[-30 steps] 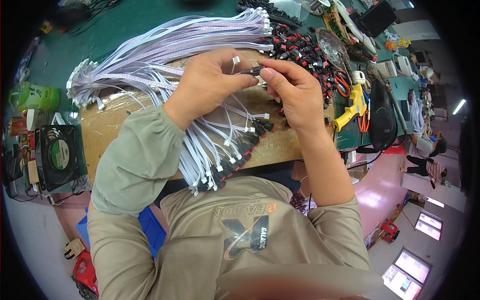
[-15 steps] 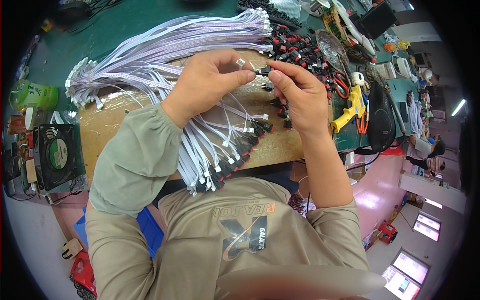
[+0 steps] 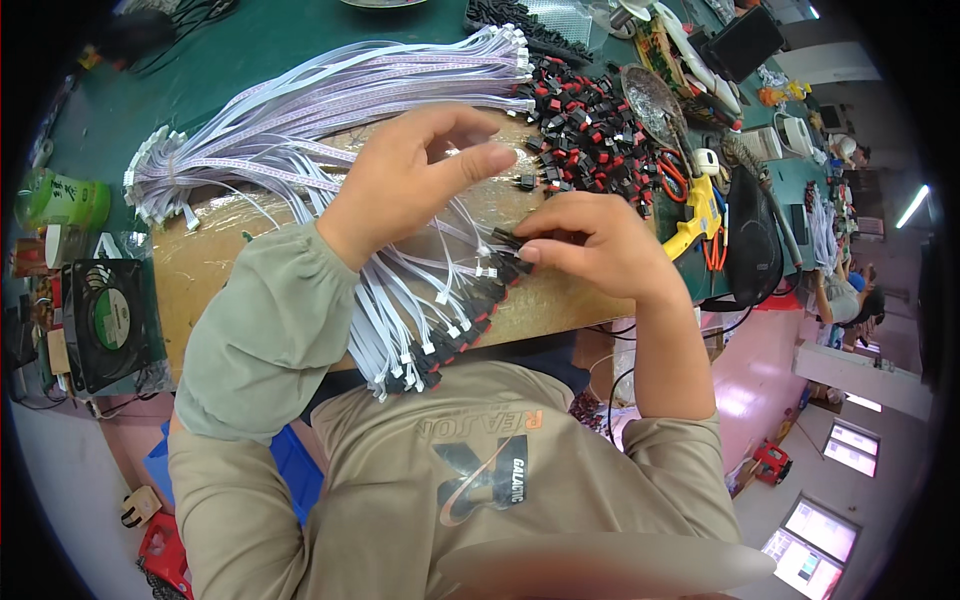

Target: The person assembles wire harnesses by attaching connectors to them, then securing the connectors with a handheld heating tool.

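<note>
My left hand (image 3: 415, 175) hovers over the board with thumb and fingers apart and nothing between them. Lower and to the right, my right hand (image 3: 605, 245) pinches a small black part (image 3: 508, 239) on the end of a white cable. That part is at the upper end of a fanned row of cables (image 3: 385, 310) with white plugs and black-and-red ends. Behind my left hand lies a thick bundle of flat white ribbon cables (image 3: 340, 85), white plugs at both ends. A heap of loose black-and-red parts (image 3: 590, 125) is beyond my right hand.
A wooden board (image 3: 210, 280) lies on the green table (image 3: 270, 35). To the right are a yellow glue gun (image 3: 697, 220), orange-handled pliers (image 3: 672, 178) and a round metal dish (image 3: 650, 105). A black fan (image 3: 105, 312) and a green container (image 3: 65, 200) stand on the left. Other people are at far right.
My right hand has moved down and toward me, bringing the black part to the fanned row. My left hand has let go of the cable it held and opened.
</note>
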Demonstrator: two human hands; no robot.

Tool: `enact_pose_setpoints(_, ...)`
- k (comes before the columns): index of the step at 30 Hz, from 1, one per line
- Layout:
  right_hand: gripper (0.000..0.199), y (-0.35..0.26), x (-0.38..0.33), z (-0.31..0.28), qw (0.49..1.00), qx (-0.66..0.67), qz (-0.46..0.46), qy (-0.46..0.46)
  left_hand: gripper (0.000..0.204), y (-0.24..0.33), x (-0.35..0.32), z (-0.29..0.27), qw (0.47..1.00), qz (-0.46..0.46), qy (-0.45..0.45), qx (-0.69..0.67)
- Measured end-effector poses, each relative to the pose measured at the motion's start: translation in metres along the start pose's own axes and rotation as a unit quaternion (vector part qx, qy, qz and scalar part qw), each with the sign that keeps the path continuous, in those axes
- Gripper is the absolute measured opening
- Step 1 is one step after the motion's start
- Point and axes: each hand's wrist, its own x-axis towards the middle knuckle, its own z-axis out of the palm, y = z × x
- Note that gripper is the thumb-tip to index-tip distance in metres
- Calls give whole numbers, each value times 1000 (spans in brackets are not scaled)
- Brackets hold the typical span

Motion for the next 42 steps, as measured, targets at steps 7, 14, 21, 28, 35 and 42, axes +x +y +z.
enact_pose_setpoints(7, 17, 27, 59, -12, 916, -261, -38, 302, 19, -2, -2, 3, 953, 38, -25, 298)
enact_pose_setpoints(14, 13, 32, 81, -15, 907, -337, -7, 251, 18, -1, -1, 2, 962, 75, 18, 260)
enact_pose_setpoints(21, 10, -2, 48, -10, 915, -279, -145, 254, 24, -11, 7, 1, 890, 282, 152, 324)
enact_pose_setpoints(28, 13, -11, 24, -9, 926, -289, -165, 180, 13, -12, 4, 4, 910, 237, -39, 338)
enact_pose_setpoints(35, 9, -36, 53, -4, 911, -311, -233, 137, 16, -11, -1, 1, 953, 101, -33, 284)
enact_pose_setpoints(42, 28, 4, 123, -85, 938, -256, -3, 235, 16, -6, 5, -3, 991, 1, 6, 132)
